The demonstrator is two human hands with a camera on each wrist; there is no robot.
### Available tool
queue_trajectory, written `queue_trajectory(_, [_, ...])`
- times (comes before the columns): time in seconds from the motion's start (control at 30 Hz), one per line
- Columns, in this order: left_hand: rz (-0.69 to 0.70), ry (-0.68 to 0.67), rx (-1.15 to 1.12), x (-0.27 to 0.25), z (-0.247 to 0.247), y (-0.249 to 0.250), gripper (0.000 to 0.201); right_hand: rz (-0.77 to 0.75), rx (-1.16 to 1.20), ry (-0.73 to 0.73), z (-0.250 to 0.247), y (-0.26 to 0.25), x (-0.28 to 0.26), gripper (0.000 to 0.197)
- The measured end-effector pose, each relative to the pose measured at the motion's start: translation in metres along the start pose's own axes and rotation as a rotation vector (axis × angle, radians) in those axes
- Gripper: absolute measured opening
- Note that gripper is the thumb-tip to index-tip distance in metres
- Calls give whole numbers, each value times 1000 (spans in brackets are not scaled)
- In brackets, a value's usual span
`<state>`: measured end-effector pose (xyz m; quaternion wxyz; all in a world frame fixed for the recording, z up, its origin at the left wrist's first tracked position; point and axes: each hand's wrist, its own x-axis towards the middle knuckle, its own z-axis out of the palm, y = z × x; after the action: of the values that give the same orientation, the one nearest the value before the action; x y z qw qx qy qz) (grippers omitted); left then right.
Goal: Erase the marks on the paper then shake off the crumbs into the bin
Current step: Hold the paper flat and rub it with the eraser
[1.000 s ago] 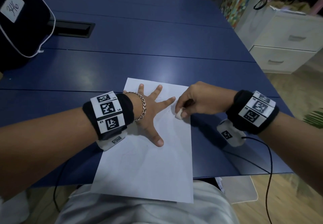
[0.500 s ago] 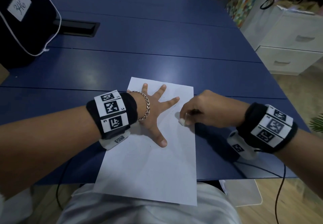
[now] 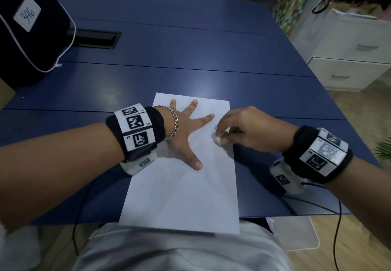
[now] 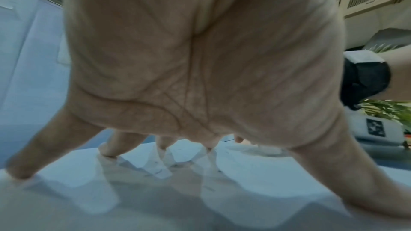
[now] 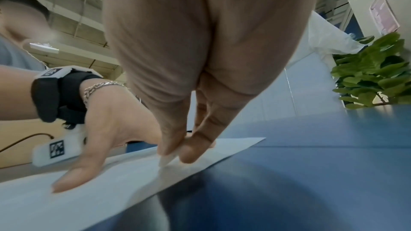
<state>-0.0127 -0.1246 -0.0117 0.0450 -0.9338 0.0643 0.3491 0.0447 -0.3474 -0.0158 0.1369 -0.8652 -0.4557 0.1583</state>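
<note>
A white sheet of paper (image 3: 182, 196) lies on the blue table (image 3: 190, 59), its near end hanging over the table's front edge. My left hand (image 3: 186, 127) presses flat on the sheet's upper part with fingers spread wide (image 4: 20, 169). My right hand (image 3: 243, 129) pinches a small white eraser (image 3: 218, 140) between thumb and fingertips and holds its tip on the paper near the right edge (image 5: 165, 160). Only faint traces of marks show on the sheet around the eraser.
A black bag (image 3: 25, 27) with a white label stands at the table's far left, beside a black cable slot (image 3: 95, 38). White drawers (image 3: 349, 59) stand off to the right. A clear plastic bin (image 3: 300, 234) sits below the table's front right edge.
The right hand with the eraser has shifted slightly along the paper's right side, rubbing; its fingers are more extended. The left hand stays spread on the sheet.
</note>
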Motion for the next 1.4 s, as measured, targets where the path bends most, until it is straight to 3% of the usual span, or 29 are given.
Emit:
queue_trajectory(0.13, [65,86,31,2,4,-11,137,6,-32,25,7,-2,5,21])
queue_trajectory(0.47, [103,53,-1,4,22,-9,153,-30,-69,14,0,-6,6,20])
queue_trajectory(0.67, [89,38,15,6,22,-8,155,-169,-113,-142,6,-24,-7,17])
queue_trajectory(0.87, [90,35,16,4,21,-7,155,-82,-110,-4,1,-12,-2,23])
queue_trajectory(1.03, [83,33,24,4,21,-7,155,-212,-76,-191,8,-36,-18,17])
queue_trajectory(1.2, [83,26,26,3,21,-7,155,-114,-110,-23,2,-20,-5,18])
queue_trajectory(1.4, [72,27,52,4,21,-6,155,-227,-65,-202,10,-45,-22,14])
